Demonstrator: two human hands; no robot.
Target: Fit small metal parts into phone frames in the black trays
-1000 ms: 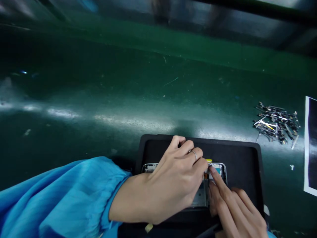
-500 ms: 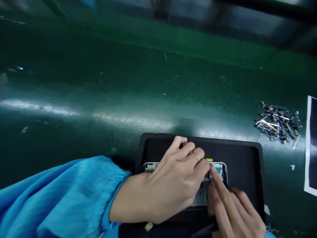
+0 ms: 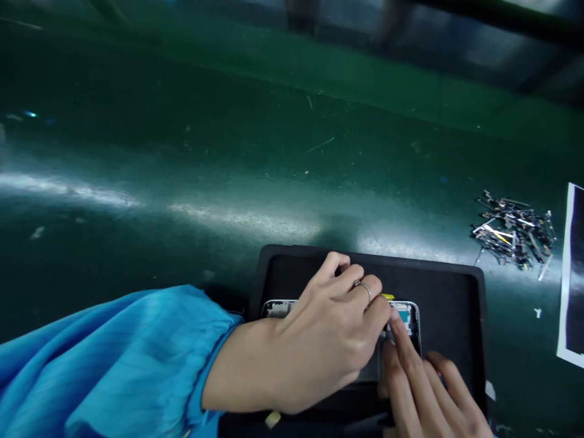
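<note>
A phone frame point(image 3: 414, 311) with a silver rim and a teal part near its right end lies in a black tray point(image 3: 456, 286). Over its middle is my left hand point(image 3: 328, 334), with a ring on one finger. The fingers are curled and their tips press down by the frame's upper edge; what they pinch is hidden. My right hand point(image 3: 424, 383) comes from the lower right, its index fingertip touching the left one. Its thumb side and whatever it holds are hidden; a dark, blurred tool-like shape point(image 3: 367, 424) shows below it. A yellow tab point(image 3: 387, 297) sticks out at the upper edge.
A pile of small metallic strips point(image 3: 515, 231) lies on the green table point(image 3: 228, 158) at the right. Beyond it, a white-edged dark sheet point(image 3: 566, 280) reaches the picture's edge. A small yellowish piece point(image 3: 272, 419) lies near the left wrist.
My left hand has shifted slightly to the right over the phone frame. The fingertips of both hands stay together at the same place. The view has moved a little.
</note>
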